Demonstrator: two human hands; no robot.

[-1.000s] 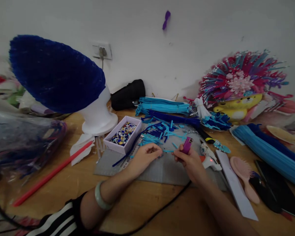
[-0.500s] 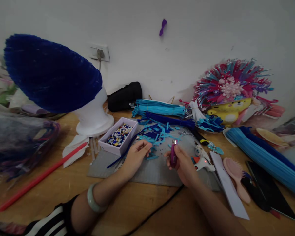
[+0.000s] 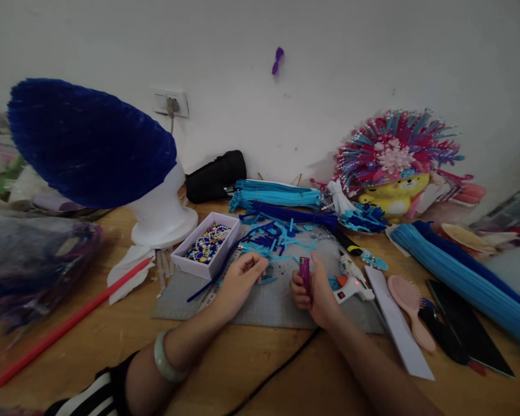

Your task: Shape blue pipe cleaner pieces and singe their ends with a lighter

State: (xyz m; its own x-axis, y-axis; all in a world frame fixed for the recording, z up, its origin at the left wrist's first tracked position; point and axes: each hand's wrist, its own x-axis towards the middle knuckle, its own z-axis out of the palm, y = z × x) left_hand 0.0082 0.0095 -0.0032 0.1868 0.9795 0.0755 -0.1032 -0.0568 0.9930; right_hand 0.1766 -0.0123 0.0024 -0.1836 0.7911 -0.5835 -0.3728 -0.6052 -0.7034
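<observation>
My right hand (image 3: 316, 292) is closed round a purple lighter (image 3: 304, 271), which stands upright with the thumb raised beside its top; no flame shows. My left hand (image 3: 245, 280) has its thumb and fingers pinched together above the grey mat (image 3: 260, 312), and whatever is between the fingertips is too small to make out. Behind both hands, cut pieces of light blue and dark blue pipe cleaner (image 3: 281, 234) lie scattered on the mat. A white box (image 3: 190, 267) of mixed beads stands just left of my left hand. Right of my right hand lies a glue gun (image 3: 351, 289) with a red light.
A white foam head (image 3: 156, 219) with a large dark blue headpiece (image 3: 91, 144) stands at left. Bundles of blue pipe cleaners (image 3: 277, 193) lie at the back. At right are a pink hairbrush (image 3: 407, 297), a white strip (image 3: 396, 323) and a red stick (image 3: 69, 323) lies far left.
My right thumb has lifted from the lighter's side to stand straighter beside its top. The left hand keeps its pinch in nearly the same spot. The whole view has shifted slightly.
</observation>
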